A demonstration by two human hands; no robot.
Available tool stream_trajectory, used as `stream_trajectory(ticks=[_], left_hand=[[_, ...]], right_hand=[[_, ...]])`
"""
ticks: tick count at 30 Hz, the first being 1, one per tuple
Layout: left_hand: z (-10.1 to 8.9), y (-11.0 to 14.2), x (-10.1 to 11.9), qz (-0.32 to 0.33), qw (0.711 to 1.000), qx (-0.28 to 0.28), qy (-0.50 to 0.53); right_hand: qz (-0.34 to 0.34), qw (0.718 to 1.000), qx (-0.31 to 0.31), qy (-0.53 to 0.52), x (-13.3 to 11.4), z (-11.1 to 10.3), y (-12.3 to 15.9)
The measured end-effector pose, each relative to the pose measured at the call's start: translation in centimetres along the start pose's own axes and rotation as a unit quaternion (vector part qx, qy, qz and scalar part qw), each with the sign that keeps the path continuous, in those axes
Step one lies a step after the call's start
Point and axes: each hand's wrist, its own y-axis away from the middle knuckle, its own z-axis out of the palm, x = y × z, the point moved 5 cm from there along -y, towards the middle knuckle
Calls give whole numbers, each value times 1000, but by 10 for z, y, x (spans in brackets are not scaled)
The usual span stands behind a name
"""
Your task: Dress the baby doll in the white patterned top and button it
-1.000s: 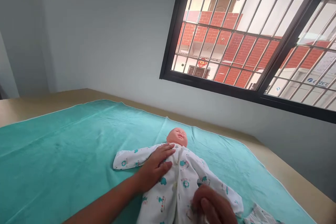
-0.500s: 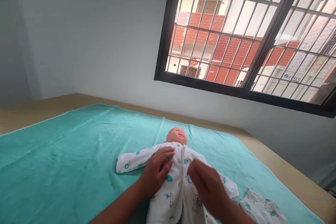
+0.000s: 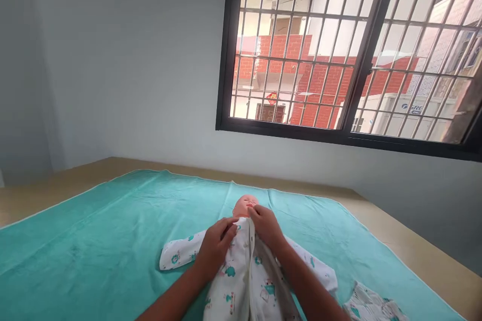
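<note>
A baby doll [image 3: 244, 202] lies on its back, its head pointing away from me. It wears a white baby romper [image 3: 230, 281] printed with small teal and pink figures, sleeves spread to both sides and the front opening running down the middle. My left hand [image 3: 217, 247] rests on the left side of its chest, fingers stretched toward the collar and thumb apart from them. Close under the doll's chin, my right hand [image 3: 265, 224] is closed on the right front edge of the romper at the neck, lifting that panel a little. The right fingertips are partly hidden.
A teal blanket [image 3: 113, 246] lies under the doll on a tan surface [image 3: 406, 246]. Folded white printed clothing [image 3: 372, 305] sits at the lower right. Behind are a grey wall [image 3: 131, 70] and a barred window with a dark frame [image 3: 282, 134].
My right hand has moved up from above the chest to the neck and taken hold of the romper's front edge. My left hand stays on the chest. The view has tilted slightly.
</note>
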Motion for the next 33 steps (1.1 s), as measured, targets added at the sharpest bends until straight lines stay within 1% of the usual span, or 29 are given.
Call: stream_trajectory(ticks=[2, 5, 7, 10, 13, 16, 19, 22, 24, 27, 30, 33], left_hand=[[7, -21, 2, -6, 999, -16, -31], [19, -50, 6, 6, 991, -77, -105], [24, -62, 4, -2, 984, -118, -133], [26, -69, -1, -34, 977, -163, -130], [23, -68, -5, -51, 975, -186, -114], [21, -66, -4, -69, 979, -180, -67], [24, -64, -4, -124, 981, -138, 46], [31, -60, -6, -176, 968, -95, 152], [36, -58, -9, -193, 960, -78, 189], [39, -56, -14, -199, 956, -73, 205], [40, -55, -17, -184, 962, -72, 189], [39, -54, -16, -170, 968, -76, 170]], right_hand=[[8, 999, 35, -22, 2, 5, 3], [14, 993, 75, -94, 11, 10, 8], [24, 986, 82, -142, 18, 12, 7], [41, 981, 73, -175, 24, 13, 4], [51, 977, 60, -198, 24, 13, 1], [61, 963, 37, -259, 25, 14, 0], [80, 945, 22, -316, 29, 15, -1], [97, 928, 13, -359, 34, 17, -2], [109, 917, 5, -384, 37, 19, -1], [129, 902, -3, -412, 39, 19, 0], [148, 891, -13, -428, 40, 20, 2], [155, 881, -37, -446, 39, 20, 3]])
